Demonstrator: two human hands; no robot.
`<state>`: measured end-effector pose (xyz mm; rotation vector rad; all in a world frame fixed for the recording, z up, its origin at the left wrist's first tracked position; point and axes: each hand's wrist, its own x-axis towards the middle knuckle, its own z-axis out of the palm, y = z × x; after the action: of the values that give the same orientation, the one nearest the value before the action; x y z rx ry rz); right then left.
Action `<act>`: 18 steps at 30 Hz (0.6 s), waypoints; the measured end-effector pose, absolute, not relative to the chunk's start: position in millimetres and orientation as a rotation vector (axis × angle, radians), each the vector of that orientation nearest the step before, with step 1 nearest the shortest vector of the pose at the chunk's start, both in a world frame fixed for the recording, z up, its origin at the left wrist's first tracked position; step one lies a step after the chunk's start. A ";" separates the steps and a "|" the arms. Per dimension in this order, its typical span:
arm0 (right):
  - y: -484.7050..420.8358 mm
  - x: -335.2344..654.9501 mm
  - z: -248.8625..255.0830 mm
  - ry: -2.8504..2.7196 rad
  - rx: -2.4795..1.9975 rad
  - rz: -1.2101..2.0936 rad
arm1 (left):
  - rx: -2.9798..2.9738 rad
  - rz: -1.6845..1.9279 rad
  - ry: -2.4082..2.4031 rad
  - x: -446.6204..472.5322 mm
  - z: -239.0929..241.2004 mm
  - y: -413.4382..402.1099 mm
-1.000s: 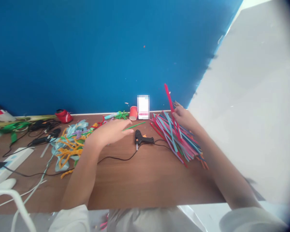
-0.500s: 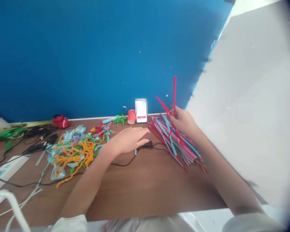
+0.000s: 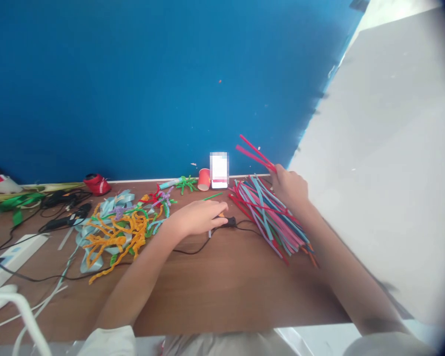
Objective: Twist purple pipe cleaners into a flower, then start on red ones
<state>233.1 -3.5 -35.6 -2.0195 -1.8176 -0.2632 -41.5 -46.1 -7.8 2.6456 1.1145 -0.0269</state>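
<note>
My right hand (image 3: 290, 189) is closed around the lower ends of red pipe cleaners (image 3: 254, 152), which stick out up and to the left. Below it lies a loose bundle of pipe cleaners (image 3: 269, 215) in pink, blue, purple, red and green. My left hand (image 3: 203, 216) hovers over the middle of the table, its fingers stretched out and the thumb apart. A black plug-like piece on a cable (image 3: 230, 222) is just beyond its fingertips. Something small and orange shows between thumb and fingers; I cannot tell what it is.
Twisted orange pipe cleaners (image 3: 133, 230) and pale blue ribbon (image 3: 91, 259) are heaped on the left. A red paper cup (image 3: 203, 180) and a lit phone (image 3: 219, 178) stand by the blue wall (image 3: 152, 89). A white power strip (image 3: 17, 257) lies at far left; black cables cross the brown table (image 3: 215, 291).
The red pipe cleaners in my right hand have swung down to the left, and that hand has turned and shifted slightly right. My left hand has barely moved.
</note>
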 end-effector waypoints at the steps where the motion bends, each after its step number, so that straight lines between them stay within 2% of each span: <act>1: -3.7 232.5 -34.7 -1.784 -1.977 -0.244 | 2.652 -0.022 1.111 -41.4 -8.4 -45.9; 8: -18.2 226.3 -27.0 -1.605 -1.366 -0.296 | 2.708 0.112 0.998 -42.2 -17.7 -40.7; 10: -27.0 223.0 -22.8 -1.679 -1.150 -0.206 | 2.697 0.172 0.986 -43.4 -18.5 -39.7; 18: -62.1 185.9 -11.3 -2.074 -0.849 0.365 | 2.588 0.475 0.792 -33.1 -6.2 -52.1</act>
<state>185.9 -62.1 -11.3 -0.8491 -2.0740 0.3646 -33.1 -52.1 -6.2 2.5884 0.7924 0.4746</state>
